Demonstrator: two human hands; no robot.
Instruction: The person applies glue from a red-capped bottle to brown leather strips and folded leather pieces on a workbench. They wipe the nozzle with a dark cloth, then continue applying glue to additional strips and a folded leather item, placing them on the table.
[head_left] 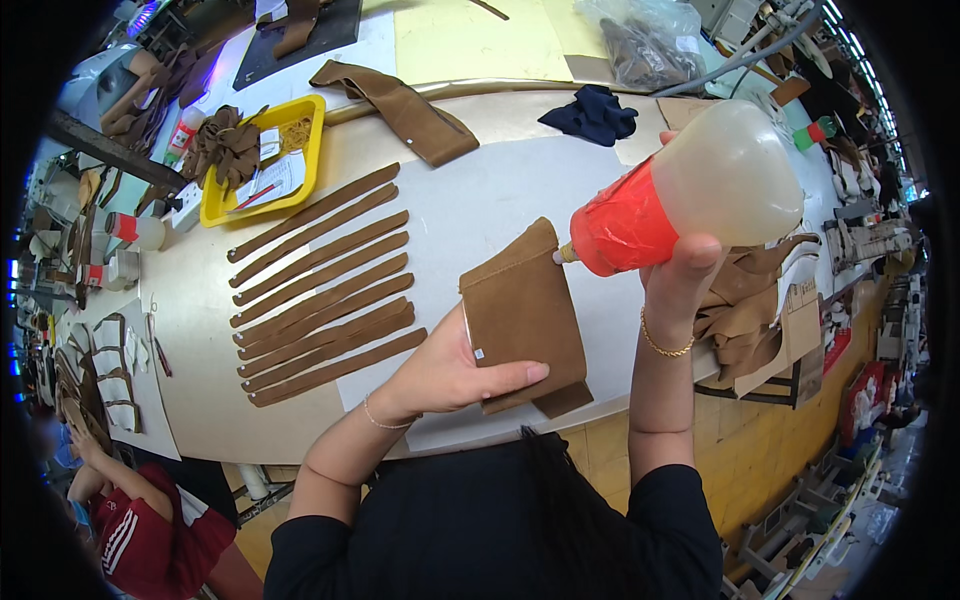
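My left hand (pixel 455 362) is closed on a folded brown leather-like piece (pixel 527 322), thumb on top and fingers hidden beneath. A stitched seam crosses the piece near its far edge, and a small white sticker sits by its left edge. My right hand (pixel 688 268) grips a translucent squeeze bottle (pixel 738 172) with red tape around its neck, tilted nozzle-down to the left. The pale nozzle tip (pixel 562 256) is at the piece's right edge, by the seam; whether it touches, I cannot tell. Left of my hands lie several brown strips (pixel 325 300) in a row.
A yellow tray (pixel 317 160) with brown scraps and papers stands at the far left. Beyond my hands lie a brown band (pixel 405 110) and a dark blue cloth (pixel 592 115). Brown pieces (pixel 745 305) are heaped at right. Another person (pixel 150 515) works at lower left.
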